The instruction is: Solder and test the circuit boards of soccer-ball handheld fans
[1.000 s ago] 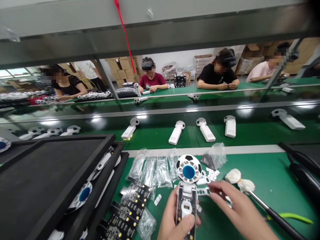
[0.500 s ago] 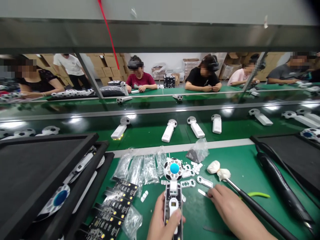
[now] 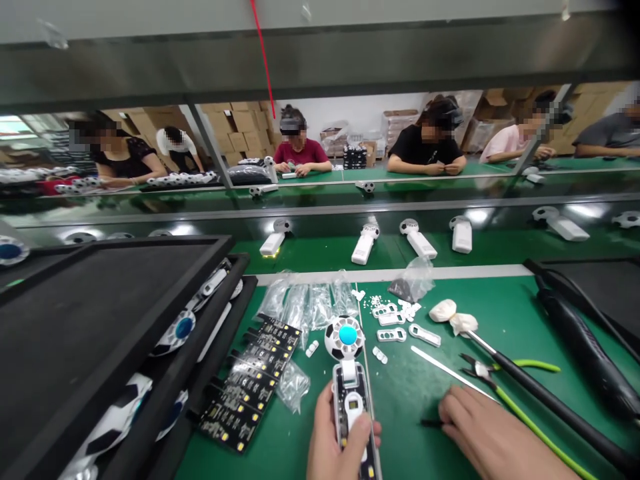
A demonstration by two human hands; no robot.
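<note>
Green workbench matting fills the foreground, with a conveyor belt carrying white fans beyond it. Nearest the camera, the left hand wraps around an open-backed handheld fan with a football-patterned head. Its thumb presses on a white part of the handle, a grip that seems to keep the exposed black interior facing up and in view. The fan stands at the lower middle of the mat. The right hand rests low on the mat, its fingers loosely curled and pinching nothing visible, with a thin black sliver just beside them. Close by lie a long white plastic strip, green-handled pliers and a long black-handled tool whose steel shaft meets a white cloth bundle. Small white plastic brackets sit within easy reach, and black circuit boards lie stacked in a staggered row beside a black tray of fan parts.
</note>
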